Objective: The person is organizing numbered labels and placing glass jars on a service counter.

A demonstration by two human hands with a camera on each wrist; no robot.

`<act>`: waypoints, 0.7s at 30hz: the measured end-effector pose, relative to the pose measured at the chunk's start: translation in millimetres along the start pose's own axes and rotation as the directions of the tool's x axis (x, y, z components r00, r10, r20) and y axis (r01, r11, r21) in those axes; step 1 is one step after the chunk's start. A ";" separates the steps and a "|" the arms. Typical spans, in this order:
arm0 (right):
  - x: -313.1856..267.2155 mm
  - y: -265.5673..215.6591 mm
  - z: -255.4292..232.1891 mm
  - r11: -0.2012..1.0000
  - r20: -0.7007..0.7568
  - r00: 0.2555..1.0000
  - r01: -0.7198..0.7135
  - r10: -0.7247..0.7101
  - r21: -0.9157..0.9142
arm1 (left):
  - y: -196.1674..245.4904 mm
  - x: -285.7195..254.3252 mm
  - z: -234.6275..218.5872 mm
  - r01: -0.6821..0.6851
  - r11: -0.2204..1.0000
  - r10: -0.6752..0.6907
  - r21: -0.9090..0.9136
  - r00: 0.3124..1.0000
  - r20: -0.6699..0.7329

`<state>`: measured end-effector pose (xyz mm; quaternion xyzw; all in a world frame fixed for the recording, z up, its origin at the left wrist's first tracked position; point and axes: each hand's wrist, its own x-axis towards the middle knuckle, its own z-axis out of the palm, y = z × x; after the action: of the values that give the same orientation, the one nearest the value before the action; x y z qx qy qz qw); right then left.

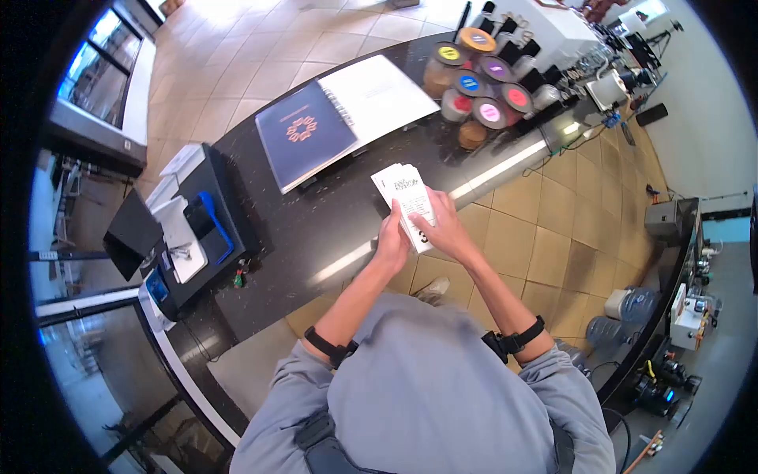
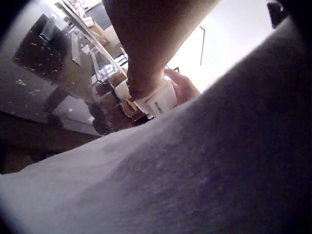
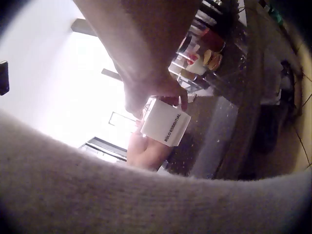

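Note:
Both hands hold a small stack of white printed cards [image 1: 408, 197] over the near edge of the black counter [image 1: 316, 237]. My left hand [image 1: 391, 237] grips the stack's lower left side, and my right hand [image 1: 442, 229] pinches its right edge. In the right wrist view the white card [image 3: 165, 123] shows black lettering, with my right hand [image 3: 151, 92] curled on its top. Only a white corner of the cards [image 2: 158, 100] shows in the left wrist view, past my left hand [image 2: 141, 83]. A grey sleeve fills much of both wrist views.
An open binder [image 1: 339, 118] with a dark blue cover lies on the counter ahead. Several jars with coloured lids [image 1: 478, 83] stand at the back right. A black payment terminal stand [image 1: 189, 237] sits at the left. Tiled floor and water bottles [image 1: 624, 316] lie to the right.

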<state>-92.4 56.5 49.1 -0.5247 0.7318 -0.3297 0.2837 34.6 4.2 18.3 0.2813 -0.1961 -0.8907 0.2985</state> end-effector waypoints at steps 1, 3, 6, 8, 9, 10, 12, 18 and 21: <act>-4.9 5.0 -13.3 0.996 -0.009 1.000 0.010 -0.009 0.086 | -7.9 6.3 10.0 0.017 0.999 -0.018 0.028 1.000 0.014; -13.9 16.6 -41.2 0.983 -0.040 0.999 0.028 -0.021 0.181 | -24.7 19.0 33.1 0.036 0.997 -0.039 0.075 0.998 0.039; -30.1 45.9 -86.6 0.863 -0.056 0.996 -0.028 0.065 0.505 | -58.5 35.4 75.8 0.054 0.973 -0.060 0.224 0.998 0.020; -39.9 75.1 -118.8 0.858 -0.084 0.983 -0.102 0.166 0.503 | -87.7 47.5 106.2 0.098 0.955 -0.095 0.281 0.995 -0.023; -45.3 89.0 -134.1 0.851 -0.107 0.978 -0.098 0.178 0.515 | -100.4 55.0 118.9 0.109 0.947 -0.111 0.303 0.994 -0.012; -51.6 105.0 -150.5 0.851 -0.135 0.968 -0.114 0.211 0.512 | -115.5 62.4 131.6 0.112 0.954 -0.126 0.279 0.992 0.031; -67.2 134.0 -180.2 0.844 -0.185 0.945 -0.139 0.270 0.518 | -145.9 74.6 153.6 0.143 0.952 -0.172 0.270 0.981 0.087; -109.0 207.2 -250.9 0.839 -0.368 0.876 -0.074 0.313 0.539 | -220.0 106.6 222.4 0.236 0.899 -0.336 0.369 0.913 0.234; -126.9 228.0 -277.9 0.779 -0.423 0.824 -0.034 0.377 0.627 | -247.7 124.1 251.3 0.266 0.843 -0.408 0.468 0.883 0.233</act>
<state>-399.8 281.9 52.8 -0.2111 0.6947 -0.6378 0.2571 -307.4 154.6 34.8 0.2195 -0.3770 -0.8993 0.0305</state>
